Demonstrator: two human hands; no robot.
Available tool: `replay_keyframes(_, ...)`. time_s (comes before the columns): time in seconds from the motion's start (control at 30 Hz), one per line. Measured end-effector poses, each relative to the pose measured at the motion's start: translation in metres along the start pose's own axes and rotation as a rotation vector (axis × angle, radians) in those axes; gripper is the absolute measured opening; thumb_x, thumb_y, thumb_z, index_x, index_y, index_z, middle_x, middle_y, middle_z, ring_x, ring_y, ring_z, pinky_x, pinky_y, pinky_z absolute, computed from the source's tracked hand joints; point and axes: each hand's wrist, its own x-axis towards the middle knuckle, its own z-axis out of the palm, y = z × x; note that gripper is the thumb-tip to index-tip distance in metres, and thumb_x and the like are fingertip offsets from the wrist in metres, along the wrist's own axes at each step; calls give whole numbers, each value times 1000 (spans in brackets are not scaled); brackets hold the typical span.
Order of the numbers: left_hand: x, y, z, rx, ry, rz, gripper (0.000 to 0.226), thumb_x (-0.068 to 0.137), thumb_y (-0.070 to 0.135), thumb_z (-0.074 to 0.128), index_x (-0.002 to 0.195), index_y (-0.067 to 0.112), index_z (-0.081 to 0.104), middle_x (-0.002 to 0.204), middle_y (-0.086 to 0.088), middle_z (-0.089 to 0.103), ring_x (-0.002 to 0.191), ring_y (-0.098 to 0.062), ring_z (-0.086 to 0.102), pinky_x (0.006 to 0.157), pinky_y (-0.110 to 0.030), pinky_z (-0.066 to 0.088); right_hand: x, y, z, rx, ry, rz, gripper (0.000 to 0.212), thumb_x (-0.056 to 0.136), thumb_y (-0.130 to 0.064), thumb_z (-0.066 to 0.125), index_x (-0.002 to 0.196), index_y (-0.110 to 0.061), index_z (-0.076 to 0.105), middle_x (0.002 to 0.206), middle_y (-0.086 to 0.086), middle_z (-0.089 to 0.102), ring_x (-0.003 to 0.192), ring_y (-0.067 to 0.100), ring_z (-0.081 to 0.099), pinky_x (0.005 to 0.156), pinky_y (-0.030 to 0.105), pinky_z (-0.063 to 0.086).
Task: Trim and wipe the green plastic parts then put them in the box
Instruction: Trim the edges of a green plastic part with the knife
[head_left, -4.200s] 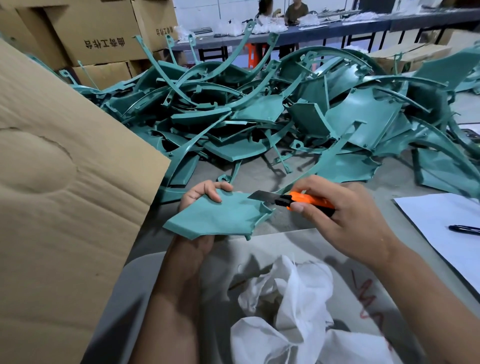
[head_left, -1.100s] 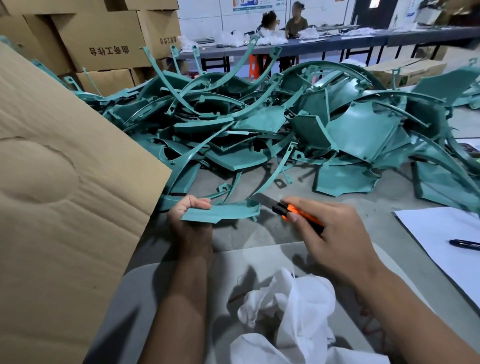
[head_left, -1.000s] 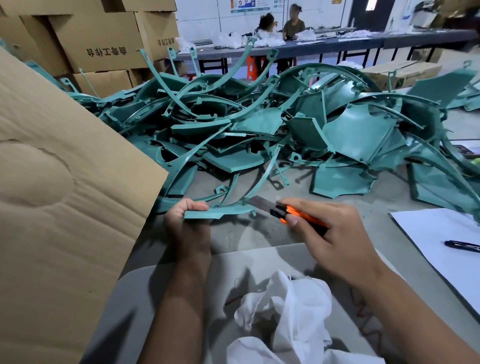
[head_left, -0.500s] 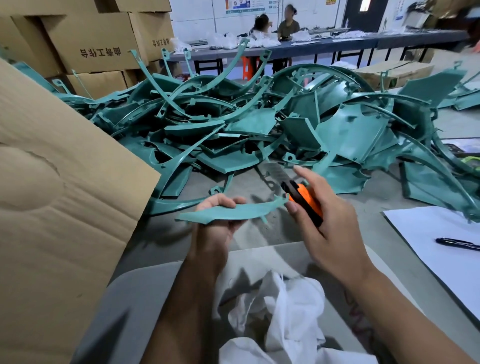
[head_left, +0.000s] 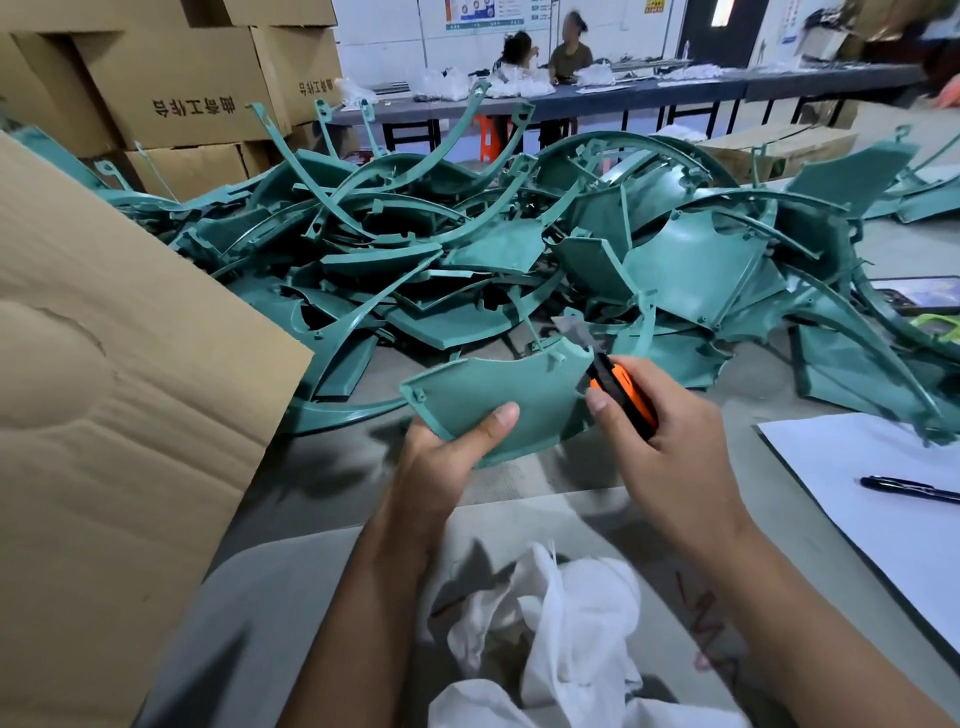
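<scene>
Green plastic part (head_left: 498, 400) at frame centre, above desk (head_left: 550, 467) — left hand (head_left: 441, 447) grips lower edge, thumb on top. Right hand (head_left: 670, 447) clutches orange knife (head_left: 623, 397) — blade at part's upper right corner. Green pile (head_left: 467, 260) behind.

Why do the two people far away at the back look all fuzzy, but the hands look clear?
Head view: the two people at the far table are small and smeared by blur, faces unreadable; the left hand, the green part it grips, and the right hand on the orange knife are close and sharp. The wide lens also bends the edges; soft shadows fall on the table.
</scene>
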Motion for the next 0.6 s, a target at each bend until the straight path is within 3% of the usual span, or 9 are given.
replay_keyframes(0.17,-3,9,11,-7,73,83,28,82,16,77,102,34,81,112,-3,78,107,-22,74,86,-28,59,0,0,1,-88,72,1,4,102,-15,65,101,-18,68,73,-9,59,66,14,52,58,19,33)
replay_keyframes(0.3,-9,16,16,-13,13,116,25,86,8,75,110,16,76,113,-4,78,110,-21,73,93,-31,57,-1,-3,0,-20,216,18,5,108,-23,55,106,-18,57,73,-1,60,63,20,57,57,39,44)
replay_keyframes(0.4,-16,29,9,208,103,196,16,91,-3,68,105,4,72,92,19,78,90,6,72,79,-5,51,-4,-11,-1,51,270,-53,10,112,-29,45,115,-20,51,76,-3,62,60,22,62,52,46,48)
replay_keyframes(0.47,-16,30,-2,309,201,205,8,91,5,73,98,7,77,84,27,75,83,15,68,71,3,44,-4,-14,-1,83,289,-80,12,112,-30,44,117,-21,49,76,-3,61,60,22,61,51,46,47)
replay_keyframes(0.53,-13,27,-7,252,306,200,11,88,14,78,99,13,79,87,26,76,83,14,69,69,4,44,-4,-13,0,96,271,-74,12,111,-29,45,118,-20,50,75,-2,59,60,22,60,51,45,46)
replay_keyframes(0.6,-6,23,-9,220,385,234,16,87,16,80,93,32,80,86,28,75,81,12,69,68,1,46,-4,-11,0,73,223,-79,14,111,-29,47,110,-17,53,71,-1,56,58,20,56,52,38,44)
